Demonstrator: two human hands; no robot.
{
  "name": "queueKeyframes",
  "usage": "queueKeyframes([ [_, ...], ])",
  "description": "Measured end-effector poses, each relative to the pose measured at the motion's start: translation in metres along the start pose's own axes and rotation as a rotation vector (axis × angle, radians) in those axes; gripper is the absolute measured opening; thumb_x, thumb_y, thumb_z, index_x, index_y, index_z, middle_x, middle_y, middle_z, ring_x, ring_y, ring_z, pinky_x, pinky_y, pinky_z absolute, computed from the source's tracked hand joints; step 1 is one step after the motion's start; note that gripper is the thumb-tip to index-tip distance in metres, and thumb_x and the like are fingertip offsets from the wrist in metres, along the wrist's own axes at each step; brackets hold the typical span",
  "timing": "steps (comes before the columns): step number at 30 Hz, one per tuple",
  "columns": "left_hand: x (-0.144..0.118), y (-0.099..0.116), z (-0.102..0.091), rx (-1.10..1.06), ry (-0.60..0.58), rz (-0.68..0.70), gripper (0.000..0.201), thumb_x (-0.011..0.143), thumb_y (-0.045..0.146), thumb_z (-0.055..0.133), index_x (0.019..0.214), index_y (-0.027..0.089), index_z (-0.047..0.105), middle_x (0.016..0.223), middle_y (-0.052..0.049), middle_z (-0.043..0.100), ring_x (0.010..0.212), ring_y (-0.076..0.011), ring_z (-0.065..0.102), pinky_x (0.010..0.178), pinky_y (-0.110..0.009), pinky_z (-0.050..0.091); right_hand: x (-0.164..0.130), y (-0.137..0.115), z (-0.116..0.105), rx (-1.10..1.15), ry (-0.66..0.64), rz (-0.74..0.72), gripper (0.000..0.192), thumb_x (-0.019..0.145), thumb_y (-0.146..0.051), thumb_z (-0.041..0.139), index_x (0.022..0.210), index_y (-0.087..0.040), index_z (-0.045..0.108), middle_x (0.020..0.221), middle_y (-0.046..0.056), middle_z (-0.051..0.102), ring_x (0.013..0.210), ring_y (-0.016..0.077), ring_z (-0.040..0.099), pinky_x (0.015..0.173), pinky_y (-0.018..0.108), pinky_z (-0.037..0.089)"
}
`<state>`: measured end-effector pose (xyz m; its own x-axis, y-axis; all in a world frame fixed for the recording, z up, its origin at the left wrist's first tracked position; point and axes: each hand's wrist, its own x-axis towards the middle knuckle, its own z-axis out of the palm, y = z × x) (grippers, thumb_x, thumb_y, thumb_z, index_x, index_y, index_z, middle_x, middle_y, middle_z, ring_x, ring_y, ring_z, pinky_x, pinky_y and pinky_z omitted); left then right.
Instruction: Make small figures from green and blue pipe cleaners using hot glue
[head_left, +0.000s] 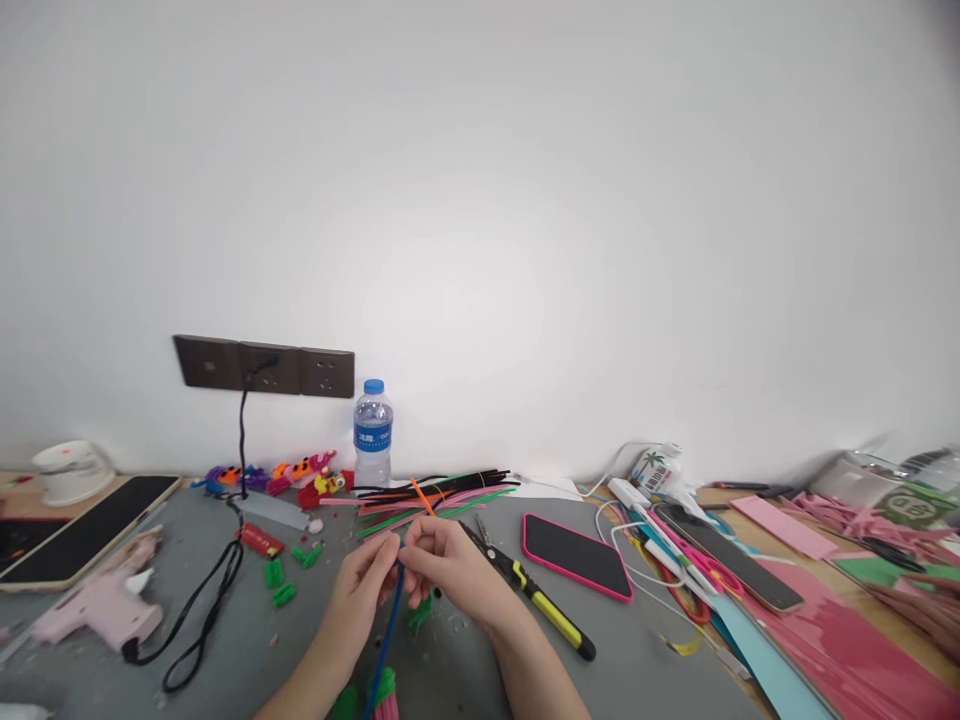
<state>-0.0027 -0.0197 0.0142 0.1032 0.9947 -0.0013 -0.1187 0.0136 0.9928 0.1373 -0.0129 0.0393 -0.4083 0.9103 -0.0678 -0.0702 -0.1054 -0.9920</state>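
Workpiece: one blue stem (386, 640). I have it above the middle of the worktop (622, 680), its free length trailing from the fingertips toward the near edge, across a green and pink piece (385, 690).

Hand state: the left hand (367, 578) is narrow, thumb and forefinger pinched on the blue stem. The right hand (452, 562) pinches it just beside, fingers curled. The exact contact is partly hidden by the fingers. An orange stem (422, 497) shows behind the right hand; I cannot tell whether it is held.

Handling: I judge the blue stem very light, with a soft, fuzzy cover over a bendable core. Slip risk should be low. It should keep any bend put into it, so a careless squeeze may leave a kink. Grip it close to the point being worked, with fingertips only; leave the trailing end free.

Markings: the bottle (373, 440), at the far edge left of centre, has a blue label with white characters, too small for me to read reliably. The bag (655, 470), toward the far right corner, shows a palm tree and a barcode. The red packet (260, 540), toward the left edge, carries print I cannot resolve.
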Motion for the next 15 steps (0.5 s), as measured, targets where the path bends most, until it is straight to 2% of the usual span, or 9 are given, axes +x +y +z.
queueKeyframes([
  [4, -0.001, -0.002, 0.001, 0.017, 0.000, 0.017, 0.054, 0.069, 0.071, 0.062, 0.052, 0.020, 0.056, 0.051, 0.002, 0.047, 0.050, -0.0149, 0.041, 0.049, -0.027, 0.032, -0.001, -0.001, -0.005, -0.032, 0.019, -0.006, 0.034, 0.074, -0.044, 0.072, 0.071, -0.018, 0.051, 0.049, -0.008, 0.051, 0.041, 0.0055, 0.041, 0.042, 0.018, 0.035],
  [9, 0.001, -0.004, 0.001, -0.089, -0.011, -0.089, 0.060, 0.068, 0.076, 0.056, 0.057, 0.017, 0.060, 0.052, 0.000, 0.052, 0.049, -0.0147, 0.044, 0.048, -0.026, 0.033, -0.006, -0.004, -0.015, 0.003, -0.039, -0.004, 0.028, 0.075, -0.038, 0.070, 0.071, -0.019, 0.049, 0.044, -0.011, 0.043, 0.038, 0.0045, 0.032, 0.040, 0.019, 0.025],
  [15, 0.000, -0.002, 0.002, -0.025, -0.117, -0.051, 0.053, 0.068, 0.070, 0.064, 0.059, 0.018, 0.058, 0.050, 0.003, 0.047, 0.048, -0.0121, 0.040, 0.047, -0.023, 0.029, -0.007, -0.006, -0.017, -0.014, -0.038, -0.007, 0.032, 0.076, -0.045, 0.069, 0.073, -0.019, 0.050, 0.045, -0.010, 0.045, 0.040, 0.0058, 0.036, 0.043, 0.020, 0.030],
])
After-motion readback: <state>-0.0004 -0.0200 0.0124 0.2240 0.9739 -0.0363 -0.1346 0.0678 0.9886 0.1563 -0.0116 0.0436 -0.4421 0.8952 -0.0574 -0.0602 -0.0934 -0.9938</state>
